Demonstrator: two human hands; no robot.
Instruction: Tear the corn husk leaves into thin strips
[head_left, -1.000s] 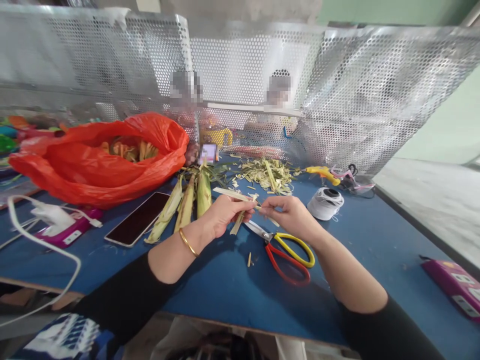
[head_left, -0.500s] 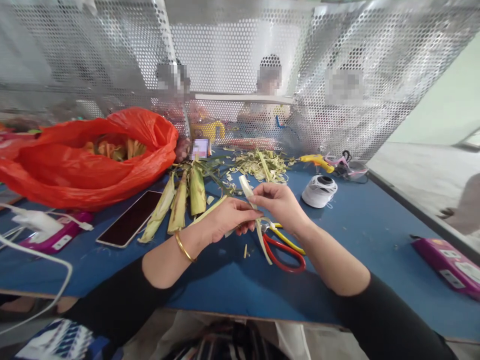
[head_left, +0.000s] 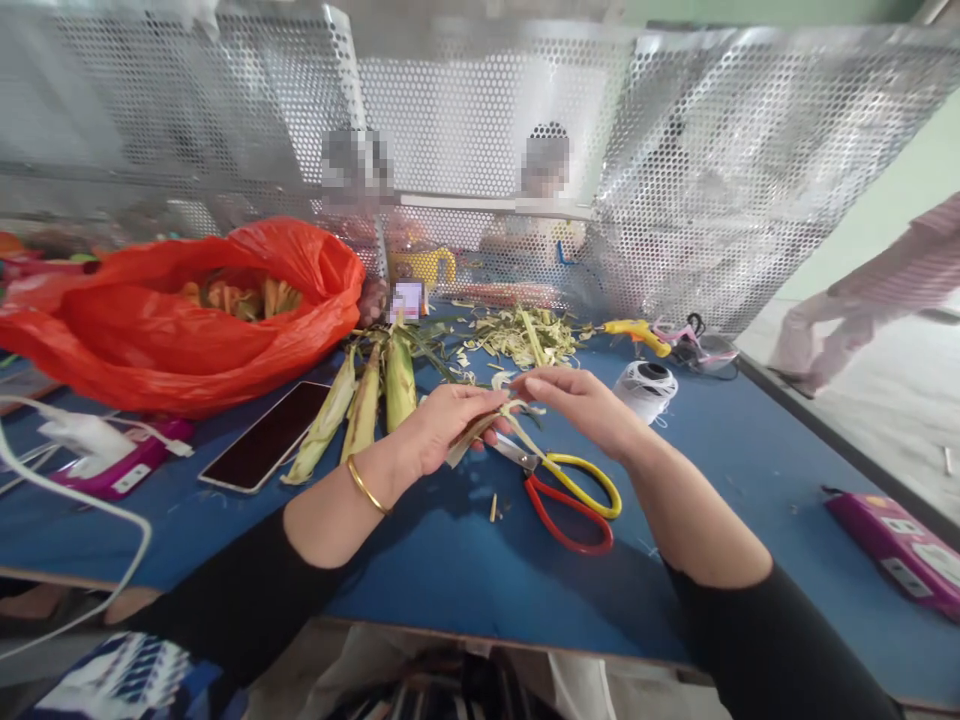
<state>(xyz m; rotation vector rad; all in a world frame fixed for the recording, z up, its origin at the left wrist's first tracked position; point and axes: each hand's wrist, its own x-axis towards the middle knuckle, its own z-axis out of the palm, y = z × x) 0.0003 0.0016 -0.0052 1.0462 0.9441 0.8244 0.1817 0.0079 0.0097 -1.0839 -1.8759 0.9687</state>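
Observation:
My left hand [head_left: 450, 425] is closed around pale corn husk strips [head_left: 466, 440], pinching them between thumb and fingers. My right hand [head_left: 577, 395] has its thumb and fingertips pressed together on a thin, curling husk strip [head_left: 516, 408] just above the left fingers; its far end is partly hidden. Below the hands lie scissors [head_left: 531, 462] with one red and one yellow handle, tips beneath the husk. Several husk-covered corn ears [head_left: 400, 385] rest left of the hands. Behind the hands is a heap of shredded husk [head_left: 517, 335].
A red plastic bag [head_left: 300, 260] stands back left beside a dark phone [head_left: 266, 440] and a purple power strip [head_left: 135, 465]. A white thread spool [head_left: 645, 400], a yellow glue gun [head_left: 637, 335] and a purple box [head_left: 896, 545] are right. A perforated metal screen [head_left: 480, 120] borders the back.
The broad strip upright in my right hand is now low and curled near the left fingers. The strip that hung over the scissors has gone from there. A walking person appears at right.

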